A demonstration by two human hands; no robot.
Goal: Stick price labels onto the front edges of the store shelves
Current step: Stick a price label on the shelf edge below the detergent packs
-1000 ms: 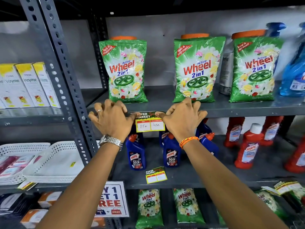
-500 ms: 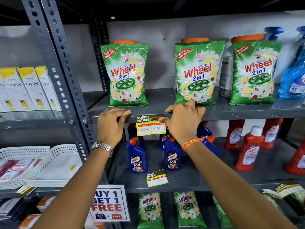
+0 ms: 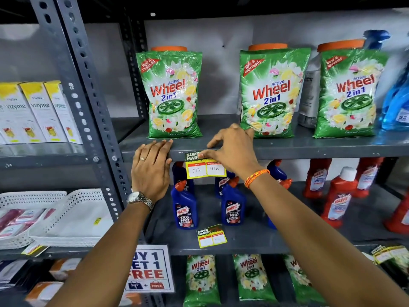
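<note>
Since half a second ago the left hand (image 3: 152, 169) has been slid away from the label's side and is now laid flat, fingers together and stretched, over the front edge of the upper shelf (image 3: 287, 149); nothing is held in its grip. The right hand (image 3: 232, 149) has been shifted leftward, so that its thumb and forefinger are now pressed on the dark top band of the price label (image 3: 205, 168), the other fingers being spread above on the shelf board (a pinch against the metal rather than a closed grip).

The label is seen on the shelf's front edge, between the two hands, its lower part hanging below the edge in front of the blue Harpic bottles (image 3: 184, 204). It is a small paper rectangle: a dark green header printed "SUPER MARKET", a yellow border, and two white boxes under red strips, in which "85" and "43" are handwritten. A second label (image 3: 211, 235) of the same pattern, with boxes that look unfilled, is stuck askew on the lower shelf's edge.

The shelving is made of grey painted steel with perforated uprights. Glossy green Wheel detergent pouches (image 3: 171, 94), crinkled and soft-sided, are stood on the upper board.
</note>
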